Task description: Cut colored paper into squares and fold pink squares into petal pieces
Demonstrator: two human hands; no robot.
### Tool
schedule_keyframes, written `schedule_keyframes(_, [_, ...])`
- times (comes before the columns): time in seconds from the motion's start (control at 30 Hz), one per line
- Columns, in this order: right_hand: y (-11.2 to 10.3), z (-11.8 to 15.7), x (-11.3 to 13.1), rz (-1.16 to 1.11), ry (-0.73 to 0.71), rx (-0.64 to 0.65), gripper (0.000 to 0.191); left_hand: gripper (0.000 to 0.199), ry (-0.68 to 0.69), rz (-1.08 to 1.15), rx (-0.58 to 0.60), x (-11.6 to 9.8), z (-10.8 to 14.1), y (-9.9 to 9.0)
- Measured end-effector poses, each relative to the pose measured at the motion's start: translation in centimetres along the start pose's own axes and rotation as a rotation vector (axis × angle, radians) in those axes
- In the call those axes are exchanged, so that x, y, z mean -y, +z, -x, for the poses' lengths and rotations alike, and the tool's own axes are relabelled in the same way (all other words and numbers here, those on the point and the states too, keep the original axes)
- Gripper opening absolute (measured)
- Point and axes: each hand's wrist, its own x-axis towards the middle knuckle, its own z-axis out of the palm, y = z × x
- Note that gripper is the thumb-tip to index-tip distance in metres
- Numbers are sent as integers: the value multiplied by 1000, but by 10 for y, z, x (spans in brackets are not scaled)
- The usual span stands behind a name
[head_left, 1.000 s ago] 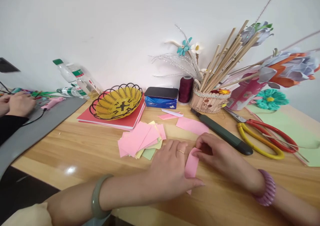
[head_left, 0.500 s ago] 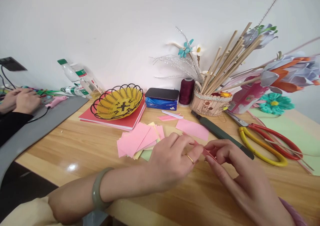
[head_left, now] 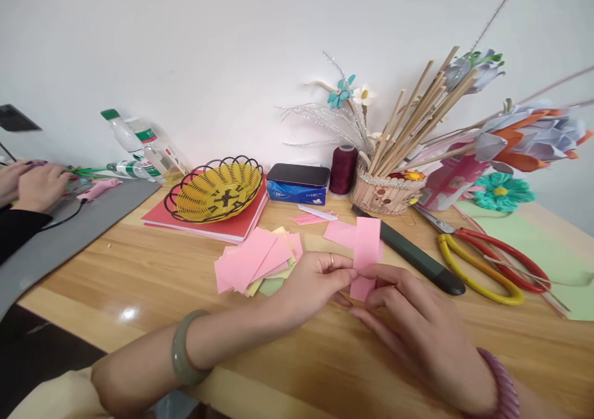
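A narrow pink paper strip (head_left: 367, 241) stands upright between my hands, above the wooden table. My left hand (head_left: 315, 289), with a ring on one finger, pinches its left edge. From the right, my right hand (head_left: 417, 314) has its thumb and fingers around the strip's lower part. Behind the strip lies another pink paper piece (head_left: 340, 233), partly hidden. A loose pile of pink, yellow and green papers (head_left: 254, 259) is to the left of my left hand.
Beyond my hands lie a dark green cutter (head_left: 415, 255) and red-yellow scissors (head_left: 482, 270). A yellow basket (head_left: 223, 193) rests on a red book (head_left: 250, 224). Sticks stand in a wooden pot (head_left: 387, 193). Another person's hands (head_left: 39, 187) are at far left.
The pink paper between my hands has turned from lying slanted and mostly hidden to upright, facing me. My left hand has rotated, and my right hand has moved left. The view has shifted slightly.
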Motion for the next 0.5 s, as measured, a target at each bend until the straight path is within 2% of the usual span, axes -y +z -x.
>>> schedule_keyframes(0.1, [1,-1,-3,-48,-7,41,8,26,44,-202,-57,5,-3,-10])
schedule_keyframes(0.2, [1,-2,-8,99,-52,24,16,23,69,-329,-107,9,-5,-19])
schedule_keyframes(0.33, [1,-2,-14,274,-147,77,35,15,88,-326,-93,11,-8,-24])
schedule_keyframes(0.5, [0,5,-22,201,-186,115,40,19,87,-268,-31,10,-12,-26])
